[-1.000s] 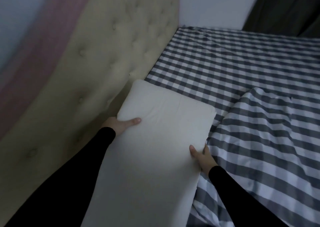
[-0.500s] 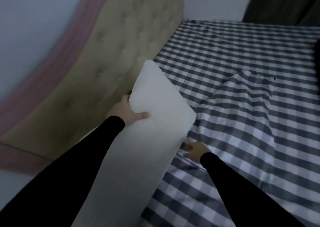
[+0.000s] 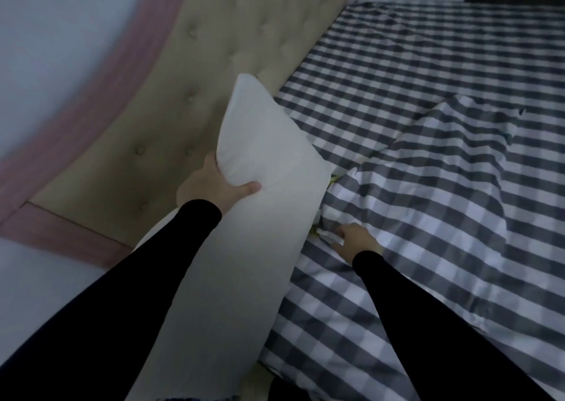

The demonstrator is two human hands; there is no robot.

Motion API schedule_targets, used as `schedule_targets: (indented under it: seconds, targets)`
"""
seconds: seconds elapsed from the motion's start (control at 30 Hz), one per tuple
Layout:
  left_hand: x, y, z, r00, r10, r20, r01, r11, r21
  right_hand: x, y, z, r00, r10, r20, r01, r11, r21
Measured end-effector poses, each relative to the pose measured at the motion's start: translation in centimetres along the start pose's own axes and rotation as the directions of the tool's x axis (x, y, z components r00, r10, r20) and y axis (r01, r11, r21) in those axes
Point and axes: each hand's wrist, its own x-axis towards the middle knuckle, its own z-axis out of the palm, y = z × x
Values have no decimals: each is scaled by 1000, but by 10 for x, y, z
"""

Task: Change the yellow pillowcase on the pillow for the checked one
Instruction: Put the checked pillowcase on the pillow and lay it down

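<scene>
The bed (image 3: 412, 73) fills the right side of the view, covered by a sheet in small dark grey and white checks. Along its left edge stands a beige padded headboard (image 3: 183, 100) with buttons, and a pink border (image 3: 101, 100) frames it against the pale wall (image 3: 46, 48).

On the bed, toward its near edge, lies the checked pillowcase (image 3: 443, 192), a rumpled cloth in larger grey and white checks, with folds running across it. Its left edge sits just beside the pillow.

The pillow (image 3: 244, 232) is bare and white, with no cover on it. It is tilted up on its long side along the left edge of the bed, between the headboard and the checked pillowcase, its far corner raised above the sheet.

Both arms wear black sleeves. The left hand (image 3: 214, 186) grips the pillow near its far end, thumb across the front face and fingers behind it. The right hand (image 3: 354, 238) rests on the near left part of the checked pillowcase, fingers curled and pinching a fold of white cloth.

Small bits of yellow cloth (image 3: 333, 179) show at the gap between the pillow and the checked pillowcase.
</scene>
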Motion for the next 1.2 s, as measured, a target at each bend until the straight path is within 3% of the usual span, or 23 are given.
schedule_targets:
  seconds: [0.4,0.53,0.67,0.77,0.87,1.03,1.2]
  targets:
    - [35,-13,16,989,-82,121,90,994,-65,38,-14,16,991,124,-54,-129,986,-104]
    - [42,-11,10,979,-116,170,133,987,-94,49,-22,-1,982,185,-36,-179,975,129]
    - [46,4,5,982,-135,135,148,985,-90,54,-23,-32,971,228,-66,-192,917,350]
    - [38,19,7,977,-114,179,147,971,-186,48,-20,-59,977,174,-126,-87,855,511]
    - [25,23,11,989,-75,128,106,960,-260,32,-17,-85,982,116,-150,7,768,641]
    - [3,20,6,996,23,81,-1,965,-262,17,-5,-129,998,57,-4,-50,899,435]
    - [-31,36,-11,988,149,24,-139,959,-245,0,-3,-161,995,91,35,-95,984,149]
